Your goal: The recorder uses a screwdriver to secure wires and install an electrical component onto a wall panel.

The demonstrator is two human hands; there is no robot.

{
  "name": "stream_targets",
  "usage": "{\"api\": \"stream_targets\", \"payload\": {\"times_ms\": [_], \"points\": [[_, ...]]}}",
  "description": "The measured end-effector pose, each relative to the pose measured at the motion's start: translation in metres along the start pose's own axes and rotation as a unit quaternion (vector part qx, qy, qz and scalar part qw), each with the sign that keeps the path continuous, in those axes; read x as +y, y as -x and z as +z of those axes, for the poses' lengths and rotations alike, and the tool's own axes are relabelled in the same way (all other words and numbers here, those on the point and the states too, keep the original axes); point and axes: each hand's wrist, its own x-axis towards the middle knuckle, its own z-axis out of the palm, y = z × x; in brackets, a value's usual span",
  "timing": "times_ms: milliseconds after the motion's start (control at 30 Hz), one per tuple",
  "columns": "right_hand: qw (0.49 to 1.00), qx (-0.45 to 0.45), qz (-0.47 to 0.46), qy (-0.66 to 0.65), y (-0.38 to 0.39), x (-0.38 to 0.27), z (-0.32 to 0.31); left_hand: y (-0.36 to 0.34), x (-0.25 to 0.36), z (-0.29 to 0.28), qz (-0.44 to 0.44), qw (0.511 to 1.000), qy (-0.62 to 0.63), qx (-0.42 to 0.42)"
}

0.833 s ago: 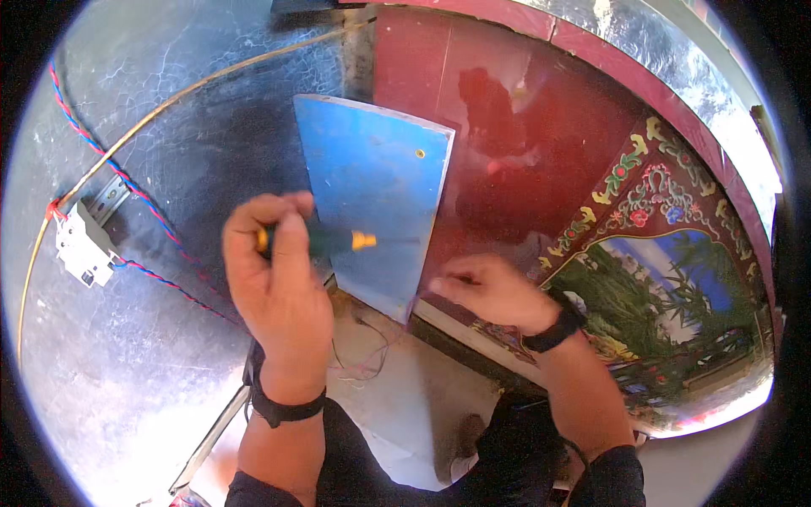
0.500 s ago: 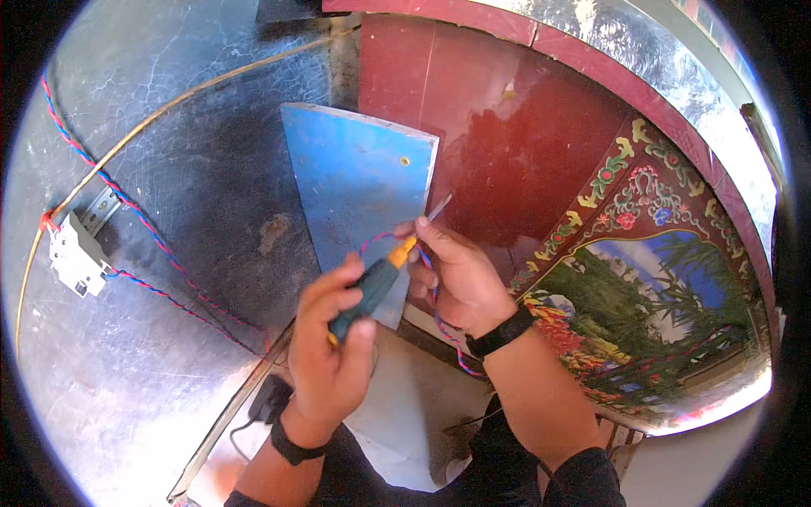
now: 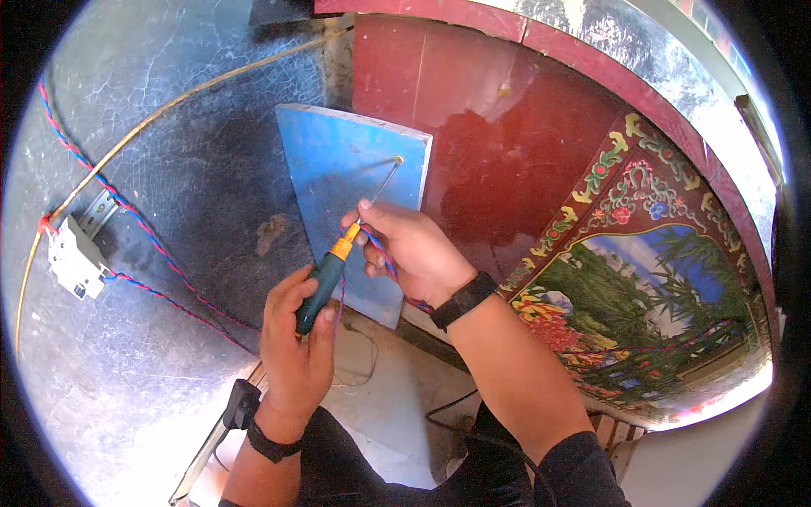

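My left hand [image 3: 296, 342] grips the dark green handle of a yellow-collared screwdriver [image 3: 321, 283]. My right hand [image 3: 405, 249] is closed around red and blue twisted wire [image 3: 379, 253], with thumb and forefinger at the screwdriver's shaft. The shaft reaches up to a small brass-coloured fitting [image 3: 398, 160] in the upper part of a blue board [image 3: 355, 152]; whether the tip sits in it I cannot tell. The board stands tilted in front of a red painted panel [image 3: 524, 152], just beyond both hands.
A white breaker [image 3: 76, 258] with twisted wires is on the dark wall [image 3: 194, 169] at left, below a tan cable [image 3: 203, 84]. A decorated panel [image 3: 642, 287] fills the right. A black cable [image 3: 456, 404] and thin loose wire hang low, near a black boxy object [image 3: 241, 406].
Both hands have come together over the board. The screwdriver swung from sideways to pointing up at the fitting, and my right hand now holds wire beside its shaft, further left than half a second ago.
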Motion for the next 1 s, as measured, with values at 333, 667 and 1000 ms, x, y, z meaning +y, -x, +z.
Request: {"api": "stream_targets", "payload": {"times_ms": [333,667,1000], "points": [[0.999,-0.009,-0.014,-0.029,-0.011,0.001,-0.006,-0.018,-0.002,-0.005,0.13,0.983,-0.125,-0.019],[0.997,-0.029,-0.032,-0.062,-0.014,-0.004,-0.004,-0.039,0.019,-0.019,0.15,0.975,-0.163,-0.036],[0.995,-0.027,-0.044,-0.088,-0.017,0.0,-0.003,-0.044,0.033,-0.019,-0.151,0.988,0.012,0.014]]}}
